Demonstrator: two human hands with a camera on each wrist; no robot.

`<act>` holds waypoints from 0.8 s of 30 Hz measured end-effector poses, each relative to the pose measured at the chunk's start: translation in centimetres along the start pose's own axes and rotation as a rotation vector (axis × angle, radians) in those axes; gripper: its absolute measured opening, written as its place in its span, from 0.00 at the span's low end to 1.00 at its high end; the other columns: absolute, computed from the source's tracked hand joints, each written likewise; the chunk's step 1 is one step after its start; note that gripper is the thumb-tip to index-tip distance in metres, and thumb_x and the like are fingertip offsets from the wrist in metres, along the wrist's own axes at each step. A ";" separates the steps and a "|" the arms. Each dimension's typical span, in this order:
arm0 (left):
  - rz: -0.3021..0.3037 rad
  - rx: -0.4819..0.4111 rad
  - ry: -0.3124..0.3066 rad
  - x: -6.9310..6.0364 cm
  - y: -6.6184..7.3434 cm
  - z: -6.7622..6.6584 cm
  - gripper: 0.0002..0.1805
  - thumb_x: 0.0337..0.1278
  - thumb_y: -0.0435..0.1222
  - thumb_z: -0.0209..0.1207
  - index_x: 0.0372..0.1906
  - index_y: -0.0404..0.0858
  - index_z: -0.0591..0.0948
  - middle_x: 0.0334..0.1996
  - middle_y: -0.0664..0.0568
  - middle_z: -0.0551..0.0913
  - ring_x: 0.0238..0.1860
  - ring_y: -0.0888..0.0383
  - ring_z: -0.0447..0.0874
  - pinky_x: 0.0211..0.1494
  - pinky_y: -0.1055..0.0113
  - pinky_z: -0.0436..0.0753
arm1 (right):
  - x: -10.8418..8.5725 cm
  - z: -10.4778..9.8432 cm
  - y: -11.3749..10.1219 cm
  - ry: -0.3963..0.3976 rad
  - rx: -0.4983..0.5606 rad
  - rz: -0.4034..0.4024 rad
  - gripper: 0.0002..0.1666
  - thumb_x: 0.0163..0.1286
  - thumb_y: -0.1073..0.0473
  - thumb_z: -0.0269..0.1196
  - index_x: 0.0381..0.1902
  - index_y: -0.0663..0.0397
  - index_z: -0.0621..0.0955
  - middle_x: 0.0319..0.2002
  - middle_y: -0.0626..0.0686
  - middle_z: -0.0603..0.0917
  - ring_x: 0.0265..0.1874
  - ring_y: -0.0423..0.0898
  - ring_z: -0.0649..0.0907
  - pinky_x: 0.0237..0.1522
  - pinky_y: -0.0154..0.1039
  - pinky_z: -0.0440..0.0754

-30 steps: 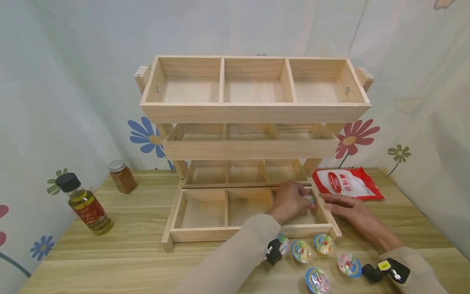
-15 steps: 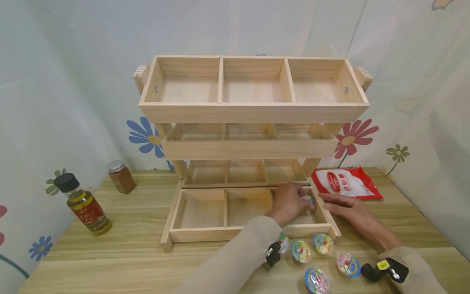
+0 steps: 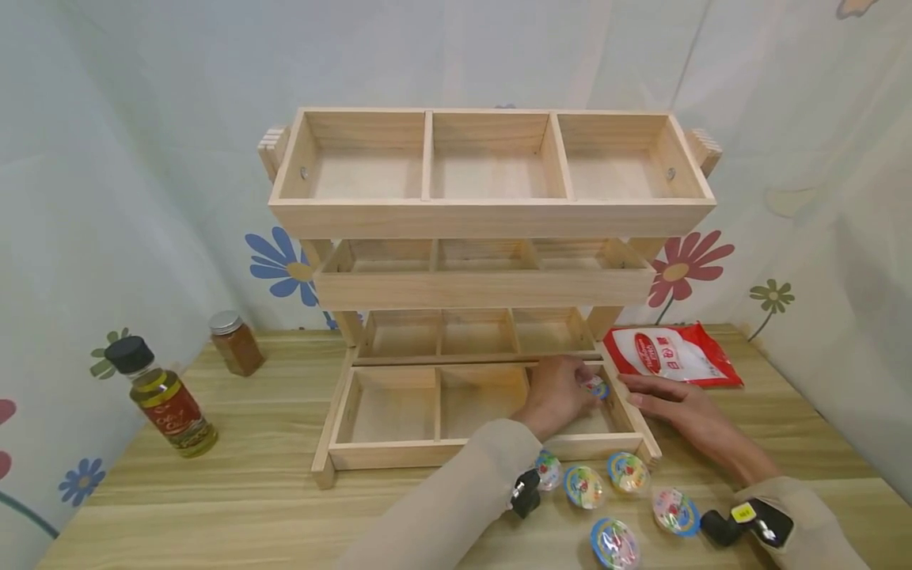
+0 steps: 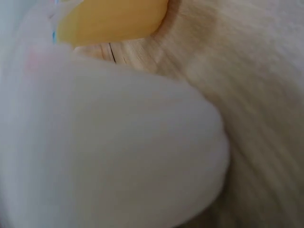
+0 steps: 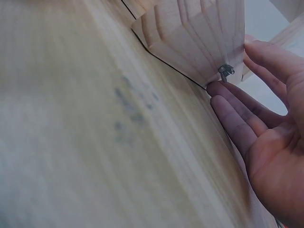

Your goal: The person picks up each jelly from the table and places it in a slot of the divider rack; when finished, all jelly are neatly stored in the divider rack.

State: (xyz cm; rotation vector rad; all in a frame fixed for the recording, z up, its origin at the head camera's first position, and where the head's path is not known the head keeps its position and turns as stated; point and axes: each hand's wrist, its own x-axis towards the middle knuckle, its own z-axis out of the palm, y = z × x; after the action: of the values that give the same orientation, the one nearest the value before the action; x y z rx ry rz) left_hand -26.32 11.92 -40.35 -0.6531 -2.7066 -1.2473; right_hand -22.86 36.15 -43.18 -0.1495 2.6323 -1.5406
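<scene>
Five lidded jelly cups (image 3: 584,487) loose on the tabletop (image 3: 235,491), just in front of the right end of the four-tray wooden rack (image 3: 492,218). One more cup (image 3: 598,387) is in the right compartment of the rack's lowest tray (image 3: 399,457), pinched in left hand (image 3: 556,396) near the compartment's right wall; can't tell if its base touches the tray floor. Right hand (image 3: 687,412): fingers extended, tips against the outside of the rack's right side, by a metal wing nut (image 5: 227,71). Hands apart, rack's side wall between them. Red-and-white packet (image 3: 670,355) lies just right of the rack. Olive oil bottle (image 3: 173,408) and silver-capped spice jar (image 3: 238,347) both stand left of the rack, jar further back. Left wrist view mostly blurred.
</scene>
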 end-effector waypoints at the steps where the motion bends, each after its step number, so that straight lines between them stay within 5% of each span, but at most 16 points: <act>1: -0.010 0.002 0.001 0.0 0.0 0.0 0.16 0.43 0.33 0.83 0.40 0.37 0.92 0.33 0.55 0.90 0.35 0.64 0.82 0.42 0.74 0.79 | 0.0 0.0 0.0 -0.003 0.000 0.002 0.35 0.78 0.44 0.65 0.76 0.54 0.76 0.74 0.58 0.76 0.75 0.58 0.67 0.64 0.38 0.71; 5: -0.043 0.006 0.004 0.1 0.0 0.1 0.17 0.45 0.35 0.84 0.41 0.38 0.92 0.34 0.56 0.90 0.36 0.64 0.82 0.43 0.74 0.79 | 0.0 0.1 -0.1 -0.005 0.000 0.006 0.35 0.78 0.43 0.65 0.76 0.54 0.76 0.74 0.59 0.75 0.76 0.61 0.66 0.66 0.45 0.69; 13: -0.012 -0.018 0.003 -0.2 -0.1 -0.6 0.18 0.41 0.37 0.84 0.39 0.36 0.91 0.30 0.56 0.87 0.33 0.64 0.78 0.41 0.73 0.77 | 0.0 0.1 0.0 0.005 0.000 -0.009 0.35 0.79 0.44 0.65 0.76 0.54 0.76 0.74 0.58 0.75 0.75 0.59 0.66 0.58 0.26 0.70; 20: -0.021 -0.108 -0.025 -0.7 -0.2 -1.8 0.21 0.43 0.36 0.83 0.45 0.34 0.90 0.30 0.56 0.87 0.32 0.65 0.78 0.41 0.73 0.77 | 0.0 0.1 0.0 0.006 -0.015 -0.002 0.35 0.79 0.44 0.65 0.76 0.53 0.76 0.74 0.57 0.76 0.75 0.58 0.66 0.63 0.37 0.70; 24: -0.022 -0.160 -0.019 -1.2 -0.1 -2.8 0.23 0.42 0.35 0.82 0.47 0.33 0.90 0.34 0.52 0.89 0.34 0.64 0.79 0.43 0.72 0.78 | 0.0 0.1 0.0 0.008 -0.025 0.000 0.34 0.79 0.43 0.65 0.76 0.52 0.76 0.73 0.56 0.76 0.75 0.56 0.67 0.62 0.34 0.71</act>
State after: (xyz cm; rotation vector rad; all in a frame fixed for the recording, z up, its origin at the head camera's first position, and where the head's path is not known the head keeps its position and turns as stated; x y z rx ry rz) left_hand -25.53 9.36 -38.90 -0.6559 -2.6555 -1.4817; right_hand -22.81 36.08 -43.28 -0.1461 2.6585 -1.5115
